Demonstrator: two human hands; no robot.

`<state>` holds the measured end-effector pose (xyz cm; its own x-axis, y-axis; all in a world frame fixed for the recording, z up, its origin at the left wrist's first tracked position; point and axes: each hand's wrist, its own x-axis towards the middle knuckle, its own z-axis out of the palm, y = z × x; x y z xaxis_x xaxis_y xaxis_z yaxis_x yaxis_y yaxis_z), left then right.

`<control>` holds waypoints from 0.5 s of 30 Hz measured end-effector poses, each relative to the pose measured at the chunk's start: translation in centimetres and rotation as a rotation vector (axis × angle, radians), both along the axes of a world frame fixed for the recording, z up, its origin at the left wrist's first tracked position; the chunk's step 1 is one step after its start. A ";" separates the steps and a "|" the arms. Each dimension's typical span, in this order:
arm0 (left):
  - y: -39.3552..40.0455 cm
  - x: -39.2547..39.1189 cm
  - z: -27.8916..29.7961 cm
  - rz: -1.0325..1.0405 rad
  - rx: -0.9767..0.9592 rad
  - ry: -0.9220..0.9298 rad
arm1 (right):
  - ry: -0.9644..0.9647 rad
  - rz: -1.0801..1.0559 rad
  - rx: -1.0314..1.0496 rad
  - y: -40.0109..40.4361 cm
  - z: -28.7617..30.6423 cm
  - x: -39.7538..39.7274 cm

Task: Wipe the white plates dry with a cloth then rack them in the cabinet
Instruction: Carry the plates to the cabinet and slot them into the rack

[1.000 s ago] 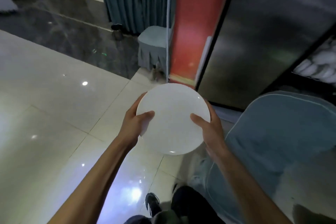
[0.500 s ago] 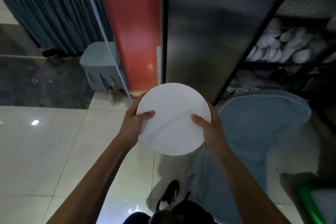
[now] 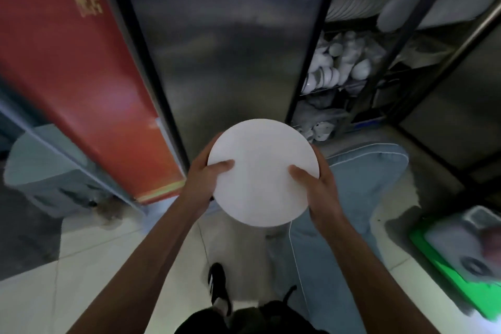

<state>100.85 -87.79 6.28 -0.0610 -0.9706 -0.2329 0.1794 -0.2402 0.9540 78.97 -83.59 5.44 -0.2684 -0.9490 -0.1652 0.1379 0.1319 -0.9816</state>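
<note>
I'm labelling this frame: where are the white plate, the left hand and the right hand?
white plate (image 3: 263, 171): head view, centre of its face.
left hand (image 3: 207, 180): head view, back of hand.
right hand (image 3: 320, 190): head view, back of hand.

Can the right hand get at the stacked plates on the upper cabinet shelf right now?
Probably not yet. The right hand and left hand both grip the white plate, and a dark frame post crosses in front of the stacked plates.

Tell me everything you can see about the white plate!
The white plate is round, plain and smooth, probably ceramic, with no pattern showing. It is held in the air, its face tilted toward the camera. The left hand grips its left edge and the right hand its right edge, thumbs on the face. No cloth touches it.
</note>
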 end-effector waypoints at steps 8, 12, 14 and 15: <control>-11.4 -3.6 1.5 -0.258 -0.033 -0.005 | -0.004 -0.280 -0.016 -5.9 1.5 -1.8; -15.9 -6.5 1.7 -0.344 -0.031 -0.027 | -0.015 -0.355 -0.029 -8.5 1.6 -3.5; -18.0 -8.3 1.7 -0.369 -0.028 -0.045 | -0.009 -0.386 -0.035 -9.9 1.5 -4.8; -19.0 -9.3 1.8 -0.387 -0.026 -0.053 | -0.005 -0.400 -0.037 -10.7 1.4 -5.6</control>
